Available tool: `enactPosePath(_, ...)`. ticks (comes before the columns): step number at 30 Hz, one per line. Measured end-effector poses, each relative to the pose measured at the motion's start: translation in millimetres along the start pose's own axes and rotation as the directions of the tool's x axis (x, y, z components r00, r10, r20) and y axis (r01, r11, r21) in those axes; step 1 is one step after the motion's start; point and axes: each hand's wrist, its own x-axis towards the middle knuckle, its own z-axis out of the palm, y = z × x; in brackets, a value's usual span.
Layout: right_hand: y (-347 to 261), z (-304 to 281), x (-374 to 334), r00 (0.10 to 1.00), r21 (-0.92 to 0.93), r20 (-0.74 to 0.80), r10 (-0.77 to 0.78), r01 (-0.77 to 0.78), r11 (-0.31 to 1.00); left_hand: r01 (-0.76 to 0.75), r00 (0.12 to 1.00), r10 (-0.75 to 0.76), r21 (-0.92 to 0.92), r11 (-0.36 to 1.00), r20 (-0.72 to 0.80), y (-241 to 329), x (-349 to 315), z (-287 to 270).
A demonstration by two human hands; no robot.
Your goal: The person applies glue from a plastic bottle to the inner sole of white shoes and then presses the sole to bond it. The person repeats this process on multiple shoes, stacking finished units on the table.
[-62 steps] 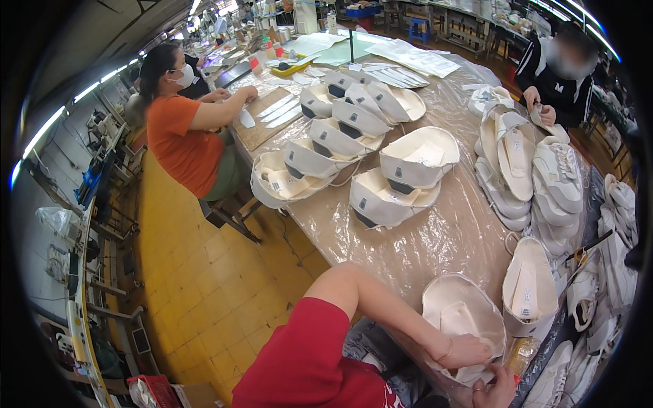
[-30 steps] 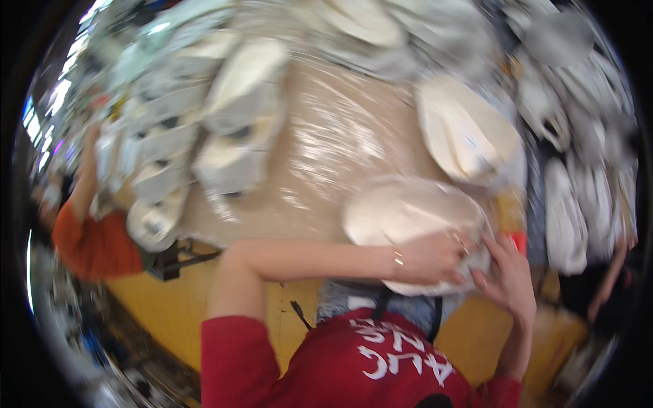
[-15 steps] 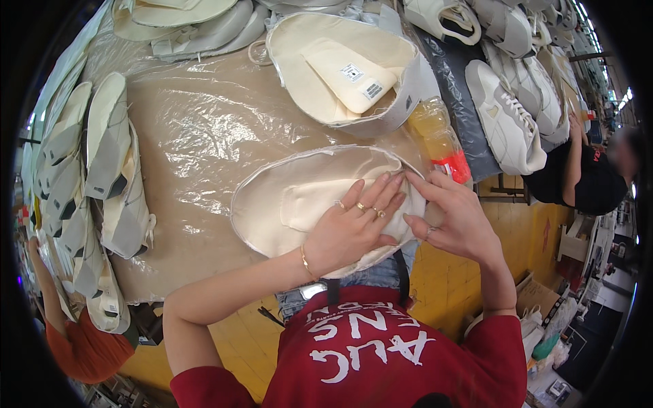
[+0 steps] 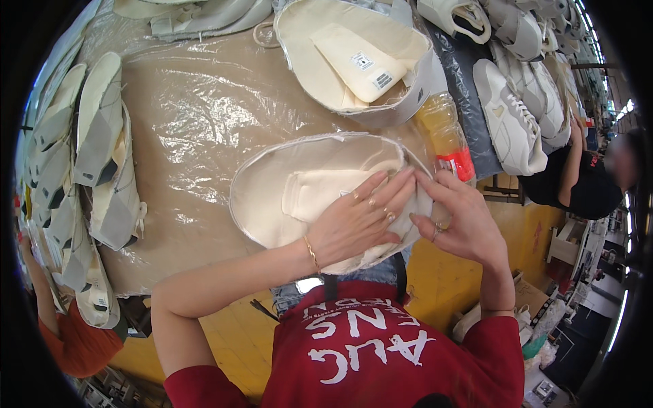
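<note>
A cream, unsoled shoe upper (image 4: 262,194) lies spread open in front of me, its pale lining facing up. Inside it is a flat cream tongue piece (image 4: 304,194). My left hand (image 4: 357,214) rests flat across the lining, fingers stretched toward the heel end and touching the inside there. At that same end my right hand (image 4: 466,217) grips the upper's rim, index finger and thumb bent against the edge. What lies under the fingertips is hidden. Just beyond sits a second open upper (image 4: 306,81) with a labelled tongue piece (image 4: 360,61) inside.
Clear plastic covers the brown table (image 4: 197,156). Grey uppers (image 4: 102,136) stand in rows at left. A bottle of yellow liquid with a red band (image 4: 442,132) lies near my right hand. White shoes (image 4: 507,119) fill the right side. Co-workers (image 4: 578,177) are at both sides.
The view has shifted slightly. Both hands stay at the heel end of the upper, with the left fingers a little farther toward the rim.
</note>
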Motion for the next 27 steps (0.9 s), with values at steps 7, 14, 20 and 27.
enactPosePath(7, 1, 9, -12, 0.999, -0.112, -0.034, -0.007, 0.003, 0.994, 0.119, 0.988, -0.097, -0.195, 0.974, 0.119, -1, 5, -5)
enactPosePath(14, 5, 13, -21, 0.993, -0.214, -0.091, -0.074, 0.053, 0.975, 0.193, 0.971, -0.159, -0.198, 0.961, 0.178, 1, 8, -8)
enactPosePath(20, 9, 0, -6, 0.974, -0.029, -0.221, 0.041, -0.048, 0.998, 0.245, 0.967, -0.212, -0.287, 0.926, 0.141, -3, 0, -6)
enactPosePath(27, 43, 5, 11, 0.902, -0.424, -0.297, 0.313, -0.418, 0.804, 0.271, 0.961, -0.245, -0.278, 0.921, 0.124, -1, -2, -2)
